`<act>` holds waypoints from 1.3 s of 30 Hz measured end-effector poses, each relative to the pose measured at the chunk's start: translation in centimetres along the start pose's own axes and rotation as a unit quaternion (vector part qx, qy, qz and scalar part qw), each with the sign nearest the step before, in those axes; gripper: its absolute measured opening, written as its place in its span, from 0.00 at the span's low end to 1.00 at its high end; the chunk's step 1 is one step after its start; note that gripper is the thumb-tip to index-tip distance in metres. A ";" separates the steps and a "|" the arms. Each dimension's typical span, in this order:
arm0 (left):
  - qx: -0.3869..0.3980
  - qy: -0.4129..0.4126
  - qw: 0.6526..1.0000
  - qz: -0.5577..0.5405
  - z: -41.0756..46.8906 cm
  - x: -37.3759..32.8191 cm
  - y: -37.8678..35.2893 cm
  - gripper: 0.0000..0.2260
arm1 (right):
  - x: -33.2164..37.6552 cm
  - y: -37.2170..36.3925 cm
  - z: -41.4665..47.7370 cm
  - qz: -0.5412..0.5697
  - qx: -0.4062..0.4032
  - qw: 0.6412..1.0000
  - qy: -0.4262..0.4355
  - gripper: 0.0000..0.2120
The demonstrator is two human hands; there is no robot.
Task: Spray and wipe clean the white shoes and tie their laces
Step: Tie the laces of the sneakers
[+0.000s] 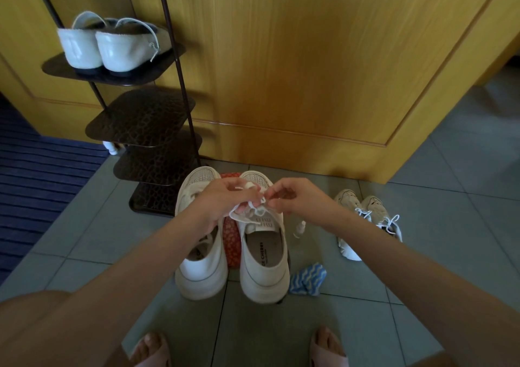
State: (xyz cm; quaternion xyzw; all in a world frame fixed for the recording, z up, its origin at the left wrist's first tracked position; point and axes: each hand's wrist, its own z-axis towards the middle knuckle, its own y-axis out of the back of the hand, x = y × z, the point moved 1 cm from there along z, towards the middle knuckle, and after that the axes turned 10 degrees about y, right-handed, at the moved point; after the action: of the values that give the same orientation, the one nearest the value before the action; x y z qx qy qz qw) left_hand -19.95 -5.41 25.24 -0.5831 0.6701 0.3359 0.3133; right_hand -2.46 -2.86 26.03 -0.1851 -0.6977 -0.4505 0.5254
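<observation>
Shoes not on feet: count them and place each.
6. Rack shoes: two on the top shelf. White shoes: two on the floor at the hands. Beige shoes: two at floor right. More may be hidden.

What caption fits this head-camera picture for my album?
Left hand and right hand tie the lace of a white shoe.

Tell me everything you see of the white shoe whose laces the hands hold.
The white shoe stands upright on the floor, heel toward the camera. It has a perforated toe, thick sole and printed insole. The left hand and right hand pinch its laces above the tongue. A blue-striped cloth lies beside its heel.
</observation>
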 end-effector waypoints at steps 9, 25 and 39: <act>-0.139 -0.249 0.930 0.232 -0.5 0.4 -0.5 0.11 | -0.8 -1.2 1.0 0.048 -0.005 0.999 -0.021 0.06; -0.129 -0.229 0.959 0.102 -0.7 0.8 -0.4 0.09 | -1.5 -0.4 1.0 0.103 -0.018 0.995 -0.007 0.08; -0.168 -0.136 0.973 0.086 -1.5 1.5 1.7 0.03 | -1.8 1.6 0.3 -0.197 -0.028 0.978 -0.056 0.07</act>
State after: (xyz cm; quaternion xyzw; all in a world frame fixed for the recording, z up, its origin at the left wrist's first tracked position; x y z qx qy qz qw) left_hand -21.84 -7.37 25.03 -0.5165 0.6025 0.5456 0.2694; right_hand -0.76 -1.35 25.08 -0.0840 -0.7356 -0.5535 0.3814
